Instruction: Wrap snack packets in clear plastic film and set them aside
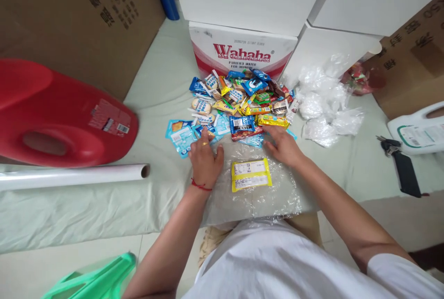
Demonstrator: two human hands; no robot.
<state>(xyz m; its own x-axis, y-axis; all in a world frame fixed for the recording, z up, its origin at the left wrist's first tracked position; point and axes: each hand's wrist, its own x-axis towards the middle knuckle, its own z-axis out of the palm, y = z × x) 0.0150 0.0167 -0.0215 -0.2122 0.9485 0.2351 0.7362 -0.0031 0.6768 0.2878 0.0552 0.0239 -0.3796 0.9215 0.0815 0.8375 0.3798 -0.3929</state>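
Note:
A heap of small wrapped snacks (255,109) lies in front of me in mixed blue, yellow, red and white wrappers. My left hand (206,160) rests at its near left edge, thumb apart, fingertips over light-blue packets (183,141). At the near right edge is my right hand (282,145), fingers stretched out beside a red packet (247,133) and another light-blue packet (252,140). Neither hand visibly grips anything. Between my forearms a yellow-edged packet (251,174) with a white label lies on a sheet of clear plastic film (284,192).
Behind the heap stands a Wahaha carton (243,51). Several knotted clear plastic bags (322,100) sit to the right, with keys and a black case (405,174) and a white jug (419,128) beyond. Leftward are a red jug (79,105) and a film roll (86,175).

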